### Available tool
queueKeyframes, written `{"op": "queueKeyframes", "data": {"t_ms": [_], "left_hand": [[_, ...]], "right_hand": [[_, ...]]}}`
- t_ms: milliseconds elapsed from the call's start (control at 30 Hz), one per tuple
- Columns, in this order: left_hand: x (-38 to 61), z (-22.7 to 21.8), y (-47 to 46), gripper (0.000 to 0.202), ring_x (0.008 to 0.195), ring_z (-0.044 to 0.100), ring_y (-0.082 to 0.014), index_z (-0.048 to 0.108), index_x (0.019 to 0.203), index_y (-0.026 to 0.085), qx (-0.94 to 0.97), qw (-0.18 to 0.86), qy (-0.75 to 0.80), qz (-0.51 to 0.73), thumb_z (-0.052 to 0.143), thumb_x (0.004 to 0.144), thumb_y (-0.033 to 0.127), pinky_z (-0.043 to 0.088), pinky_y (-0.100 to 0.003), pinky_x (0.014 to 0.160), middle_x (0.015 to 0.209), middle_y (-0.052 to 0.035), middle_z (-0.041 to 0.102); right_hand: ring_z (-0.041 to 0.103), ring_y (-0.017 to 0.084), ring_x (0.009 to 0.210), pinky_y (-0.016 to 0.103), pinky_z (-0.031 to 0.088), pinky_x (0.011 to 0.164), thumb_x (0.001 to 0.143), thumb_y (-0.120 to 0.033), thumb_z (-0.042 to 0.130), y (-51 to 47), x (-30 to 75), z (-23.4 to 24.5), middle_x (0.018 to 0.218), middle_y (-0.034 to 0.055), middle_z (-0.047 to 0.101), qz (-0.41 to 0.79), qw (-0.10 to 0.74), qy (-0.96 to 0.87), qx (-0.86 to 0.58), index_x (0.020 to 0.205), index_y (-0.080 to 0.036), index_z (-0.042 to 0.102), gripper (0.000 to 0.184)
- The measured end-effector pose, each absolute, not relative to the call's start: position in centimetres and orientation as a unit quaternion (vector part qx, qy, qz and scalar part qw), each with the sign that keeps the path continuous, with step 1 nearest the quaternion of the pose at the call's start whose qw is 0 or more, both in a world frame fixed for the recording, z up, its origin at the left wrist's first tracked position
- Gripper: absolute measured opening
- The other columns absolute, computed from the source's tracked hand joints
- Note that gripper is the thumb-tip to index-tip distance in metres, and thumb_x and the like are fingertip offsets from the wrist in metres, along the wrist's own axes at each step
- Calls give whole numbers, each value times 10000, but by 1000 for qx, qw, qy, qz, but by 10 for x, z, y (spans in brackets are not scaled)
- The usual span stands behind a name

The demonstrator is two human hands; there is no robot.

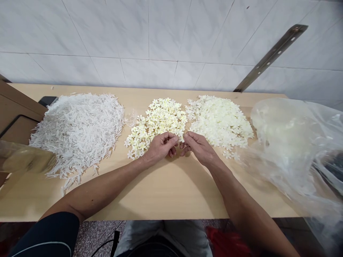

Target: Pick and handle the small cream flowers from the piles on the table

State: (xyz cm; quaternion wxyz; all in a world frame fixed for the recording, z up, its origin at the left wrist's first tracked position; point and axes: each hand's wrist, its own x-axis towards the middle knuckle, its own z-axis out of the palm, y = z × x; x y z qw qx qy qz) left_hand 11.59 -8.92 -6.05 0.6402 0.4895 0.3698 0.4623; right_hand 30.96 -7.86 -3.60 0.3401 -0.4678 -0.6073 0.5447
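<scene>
My left hand (163, 145) and my right hand (197, 145) meet over the table, thumbs and forefingers pinched and almost touching. A small pale-yellow artificial flower (182, 137) shows at my right fingertips. Whatever my left fingertips pinch is too small to make out. Just behind my hands spreads a pile of yellow-centred artificial flowers (163, 119). To its right is a larger heap of pale cream flower pieces (221, 121). A big mound of thin white stem-like pieces (83, 125) covers the left side.
A clear plastic bag (289, 132) with pale contents bulges at the right. Another clear bag with tan contents (28, 159) and a cardboard box (20, 107) stand at the left edge. Behind the wooden table (171, 192), a metal strip (270, 59) leans on the tiled wall.
</scene>
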Motion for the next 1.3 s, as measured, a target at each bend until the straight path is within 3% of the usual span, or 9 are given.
{"op": "queueKeyframes", "data": {"t_ms": [233,433,767,933,1300], "left_hand": [[113,-61,-83,422,552,644,-118,704,921,122,456,674,367,451,809,841,523,529,-223,525,691,-47,700],[117,-64,-86,378,451,565,-96,666,884,145,442,614,410,509,789,859,501,469,-206,457,568,6,642],[126,-68,-98,365,467,616,-113,567,880,178,443,615,418,501,752,883,492,457,-200,427,613,11,644],[125,-67,-99,338,485,622,-116,567,913,184,435,617,417,506,727,900,482,458,-205,436,623,23,630],[123,-68,-95,393,510,638,-108,569,890,184,419,646,399,497,711,905,550,457,-207,445,724,2,653]], "right_hand": [[730,199,668,321,578,641,959,-638,656,-79,314,-32,801,45,716,545,275,-658,-441,842,-204,643,450],[717,187,666,296,558,608,866,-643,768,-82,299,-42,833,34,724,535,367,-606,-461,924,-211,644,453],[661,183,589,310,527,559,789,-639,828,-82,292,-47,719,24,709,553,395,-549,-487,917,-209,707,465],[573,142,526,299,497,527,774,-627,851,-75,310,-38,652,-2,618,541,385,-569,-485,782,-201,673,461],[617,152,544,296,510,562,820,-666,798,-77,314,-30,649,-2,623,604,317,-576,-450,761,-208,608,499]]}}
